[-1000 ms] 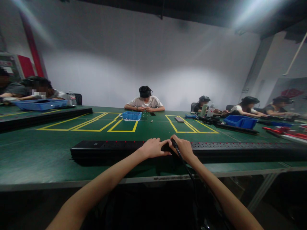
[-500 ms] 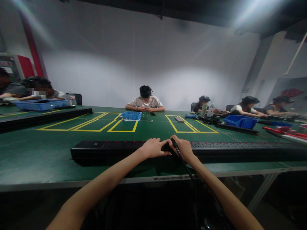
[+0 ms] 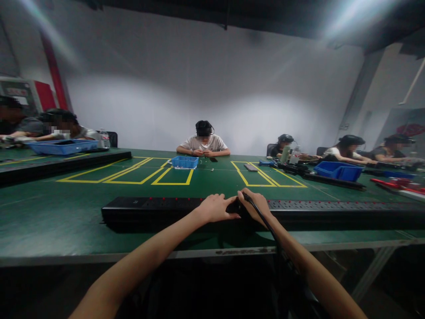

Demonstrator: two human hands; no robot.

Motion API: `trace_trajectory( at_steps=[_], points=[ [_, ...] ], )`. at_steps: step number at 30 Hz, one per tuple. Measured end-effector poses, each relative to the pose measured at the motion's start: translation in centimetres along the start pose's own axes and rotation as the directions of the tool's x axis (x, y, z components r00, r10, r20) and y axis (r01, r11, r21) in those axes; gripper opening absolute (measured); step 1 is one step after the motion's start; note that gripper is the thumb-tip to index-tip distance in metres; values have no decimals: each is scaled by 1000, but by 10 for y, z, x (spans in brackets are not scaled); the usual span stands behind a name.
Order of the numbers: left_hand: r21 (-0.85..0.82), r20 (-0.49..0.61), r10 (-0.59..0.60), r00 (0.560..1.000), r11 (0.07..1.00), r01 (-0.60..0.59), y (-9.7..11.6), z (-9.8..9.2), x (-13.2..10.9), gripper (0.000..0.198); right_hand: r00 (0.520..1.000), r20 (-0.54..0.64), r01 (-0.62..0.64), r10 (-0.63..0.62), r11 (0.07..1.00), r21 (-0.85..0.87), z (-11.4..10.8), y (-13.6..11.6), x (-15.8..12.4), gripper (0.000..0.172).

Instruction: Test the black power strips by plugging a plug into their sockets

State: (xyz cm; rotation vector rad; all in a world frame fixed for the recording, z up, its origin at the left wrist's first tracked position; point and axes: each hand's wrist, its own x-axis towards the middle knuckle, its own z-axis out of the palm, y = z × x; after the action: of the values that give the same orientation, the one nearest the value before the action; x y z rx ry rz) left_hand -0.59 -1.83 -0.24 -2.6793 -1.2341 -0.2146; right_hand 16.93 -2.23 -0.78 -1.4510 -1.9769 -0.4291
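Observation:
A long black power strip [image 3: 133, 212] with a row of sockets and small red dots lies across the table before me. My left hand [image 3: 214, 208] grips its middle, fingers curled at the far edge, thumb and one finger spread in a V towards the right. Just beside it, my right hand [image 3: 255, 204] is closed around the plug end of a black cable [image 3: 265, 219], low over the sockets. The cable runs down along my right forearm. My fingers hide most of the plug, so I cannot tell whether it sits in a socket.
Beyond the strip, yellow tape outlines [image 3: 171, 184] mark the green table [image 3: 76, 221]. A blue basket [image 3: 185, 162], a phone-like slab [image 3: 250, 167] and a blue bin [image 3: 338, 171] stand farther back. Another long black strip [image 3: 66, 165] lies at left. Several people sit around the table.
The view has shifted slightly. My right hand has tilted a little, and the cable leaves it at a flatter slant towards the right. The left hand keeps its place on the power strip.

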Motion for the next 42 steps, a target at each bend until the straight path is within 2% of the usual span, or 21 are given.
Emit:
trace_trajectory(
  at_steps=[2, 4, 6, 7, 8, 9, 10, 11, 12, 13, 14, 17, 21, 26, 30, 34, 42],
  points=[
    [-3, 0, -4, 1000, 1000, 4, 1, 0, -1, 42, 998, -69, -6, 7, 1000, 13, -14, 2, 5, 28],
    [-13, 5, -9, 1000, 1000, 9, 1, -1, -1, 44, 984, -177, -33, 37, 999, 23, -38, 7, 14, 29],
    [-29, 16, -18, 1000, 999, 18, 1, 0, 0, 48, 942, -321, -95, 100, 995, 31, -67, 13, 25, 39],
    [-38, 22, -24, 999, 999, 25, 0, 0, 1, 50, 905, -408, -115, 125, 992, 48, -79, 15, 30, 41],
    [-46, 31, -32, 999, 998, 34, -2, 0, 2, 51, 859, -499, -80, 114, 993, 89, -89, 15, 34, 40],
    [-53, 40, -43, 998, 998, 45, -4, 0, 2, 53, 859, -506, -32, 81, 994, 106, -94, 13, 36, 38],
    [-58, 53, -56, 997, 997, 59, -7, -1, 2, 54, 889, -455, 5, 49, 993, 117, -96, 9, 37, 36],
    [-61, 67, -68, 995, 996, 72, -11, -1, 2, 54, 936, -353, 28, 17, 992, 122, -93, 3, 36, 35],
    [-62, 83, -79, 993, 995, 84, -15, -2, 1, 54, 978, -209, 26, 0, 993, 119, -86, -3, 35, 35],
    [-61, 99, -87, 991, 994, 93, -20, -3, -1, 53, 998, -56, 1, 5, 994, 109, -76, -10, 32, 34],
    [-59, 114, -92, 989, 993, 99, -25, -4, -3, 52, 999, 38, 0, -4, 995, 104, -65, -16, 29, 32],
    [-62, 153, -76, 985, 994, 87, -37, -7, -8, 49, 977, 204, 43, -61, 995, 94, -31, -29, 24, 21],
    [-80, 177, -32, 984, 996, 47, -40, -8, -9, 48, 938, 325, 105, -116, 993, 53, -11, -33, 33, 19],
    [-109, 174, 4, 985, 994, 15, -38, -6, -9, 45, 925, 364, 138, -113, 989, -46, -5, -33, 43, 20],
    [-124, 147, 38, 988, 992, -20, -37, -5, -10, 42, 949, 292, 155, -116, 981, -117, 1, -38, 21, 25],
    [-106, 125, 17, 992, 994, -3, -38, -4, -9, 40, 968, 211, 168, -138, 977, -132, 5, -38, -2, 22],
    [-94, 76, 97, 992, 991, -90, -32, -4, -11, 41, 984, 116, 145, -133, 984, -103, 10, -36, -4, 20]
  ],
)
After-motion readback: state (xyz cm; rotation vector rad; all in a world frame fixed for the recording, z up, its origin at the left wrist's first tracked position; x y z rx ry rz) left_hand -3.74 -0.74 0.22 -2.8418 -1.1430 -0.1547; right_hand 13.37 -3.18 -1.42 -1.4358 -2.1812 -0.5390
